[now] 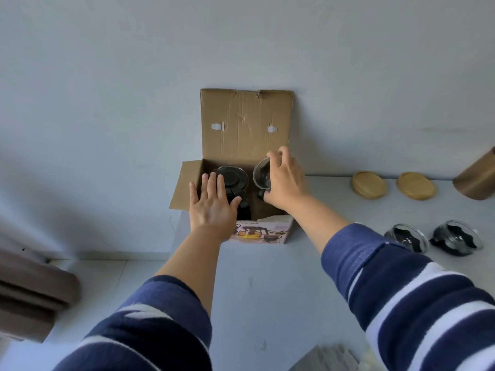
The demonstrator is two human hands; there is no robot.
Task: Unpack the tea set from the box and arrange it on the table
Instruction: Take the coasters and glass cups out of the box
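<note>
An open cardboard box point(245, 124) stands at the far left end of the white table point(267, 277), its lid flap up against the wall. Inside on the left sits a glass teapot with a black lid point(231, 178). My left hand point(213, 202) lies flat with straight fingers over the box's front edge, touching the teapot. My right hand point(284, 178) grips a clear glass cup point(261, 174) tilted on its side at the right of the box. Two more glass cups with black handles point(407, 236) point(458, 236) stand on the table to the right.
Two round wooden coasters point(368, 184) point(415, 186) lie at the back right, beside a brown cylinder point(476, 178) at the frame's edge. Grey folded material point(326, 357) lies at the near edge. The table's left edge drops to the floor, where a brown object point(32, 290) stands.
</note>
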